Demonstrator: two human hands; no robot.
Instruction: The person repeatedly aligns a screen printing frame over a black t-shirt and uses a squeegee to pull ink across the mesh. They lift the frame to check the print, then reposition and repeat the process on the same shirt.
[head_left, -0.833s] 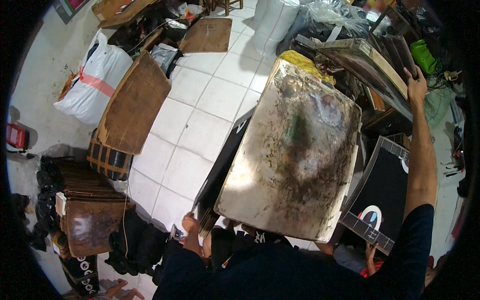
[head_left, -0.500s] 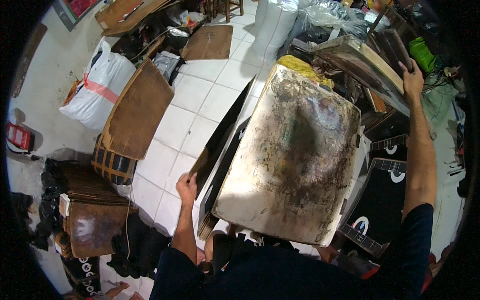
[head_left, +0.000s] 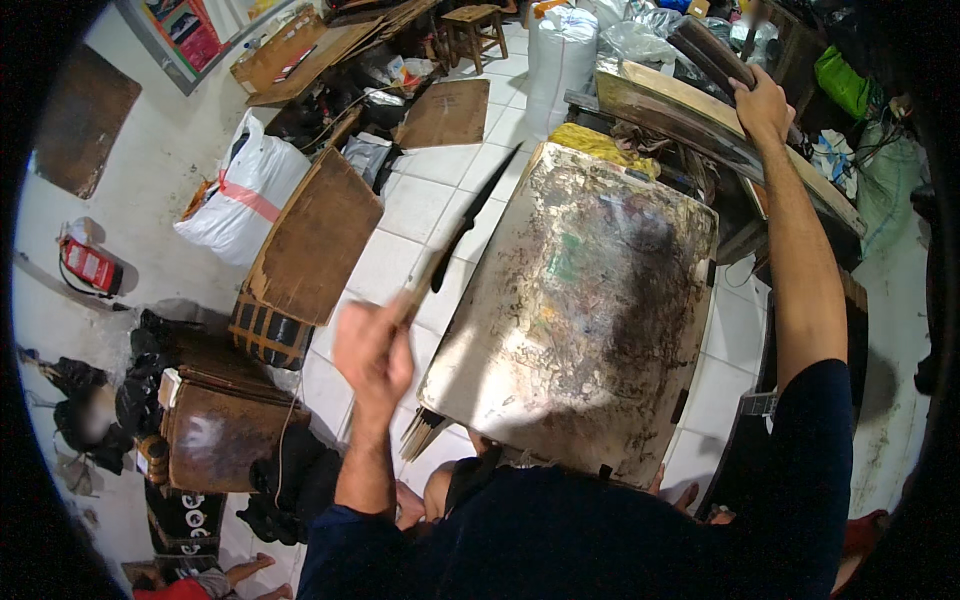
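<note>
My left hand (head_left: pixel 375 350), slightly blurred, is closed round the near end of a thin dark board (head_left: pixel 462 228), seen almost edge-on over the floor tiles. To its right stands a worktop (head_left: pixel 570 320), its pale surface crusted with dark stains and patches of colour. Reaching to the far right, my right hand (head_left: pixel 763 108) grips a long dark brown wooden bar (head_left: pixel 705 55). Just below that hand lies a wood-edged frame (head_left: pixel 690 112), tilted beyond the worktop. A yellow cloth (head_left: pixel 600 147) lies along the worktop's far edge.
Brown boards (head_left: pixel 315 235) lean at the left beside a white sack (head_left: pixel 255 190). Nearer, a stack of brown panels (head_left: pixel 225 440) stands by black bags. A tall white sack (head_left: pixel 560 70) and a wooden stool (head_left: pixel 474 28) are at the back. Part of another person (head_left: pixel 185 588) shows lower left.
The board in my left hand has turned from showing its black face to nearly edge-on. My right hand has moved left and away with the bar. The far-right frame sits lower; black panels at right are mostly covered.
</note>
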